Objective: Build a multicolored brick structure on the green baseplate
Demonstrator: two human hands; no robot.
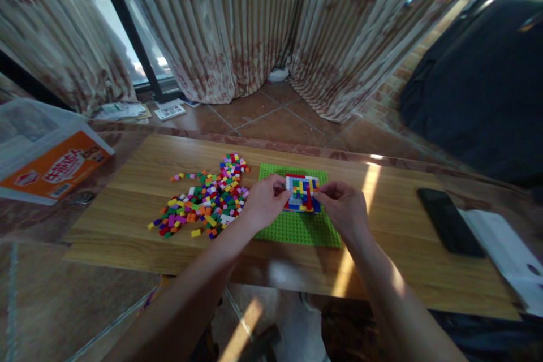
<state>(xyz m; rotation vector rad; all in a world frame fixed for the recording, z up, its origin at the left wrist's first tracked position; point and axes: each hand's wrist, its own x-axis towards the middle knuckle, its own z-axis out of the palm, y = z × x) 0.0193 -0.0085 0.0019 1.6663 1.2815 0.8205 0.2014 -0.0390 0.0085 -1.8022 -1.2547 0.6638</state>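
Observation:
A brick structure made of white, red, blue, yellow and green toy bricks stands over a bright green studded baseplate. My left hand is closed, with its thumb and fingers at the structure's left edge. On the opposite side my right hand pinches at the right edge, fingertips bent together. Any small brick between those fingertips is too small to make out. To the left of the baseplate spreads a loose pile of small coloured bricks, close to my left forearm.
All this lies on a long wooden table. Toward its right end are a black phone and a white paper or box. A clear plastic tub with an orange label stands at the left. Striped curtains hang behind.

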